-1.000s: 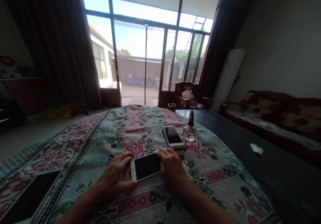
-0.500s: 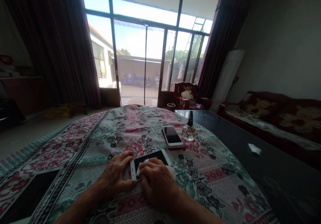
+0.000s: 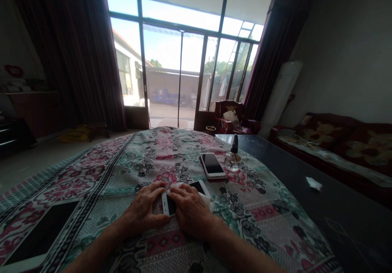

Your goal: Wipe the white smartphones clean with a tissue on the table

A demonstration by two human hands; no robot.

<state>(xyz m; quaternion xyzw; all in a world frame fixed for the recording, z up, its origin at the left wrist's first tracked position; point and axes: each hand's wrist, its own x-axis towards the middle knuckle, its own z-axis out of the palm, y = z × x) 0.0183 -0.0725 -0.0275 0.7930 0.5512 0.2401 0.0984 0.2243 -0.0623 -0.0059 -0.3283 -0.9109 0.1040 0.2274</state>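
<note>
As the left hand [image 3: 143, 207] curls its fingers on the smartphone [image 3: 169, 204], the right hand [image 3: 191, 211] presses a cloth [image 3: 207, 202] further across it.

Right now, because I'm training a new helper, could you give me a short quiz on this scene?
1. What lies under both the left hand and the right hand?
2. True or false: the farther smartphone lies screen up on the floral cloth.
3. Which is nearer the farther smartphone: the glass bottle or the tablet?

Key: 1. A white smartphone. 2. True. 3. The glass bottle.
</note>
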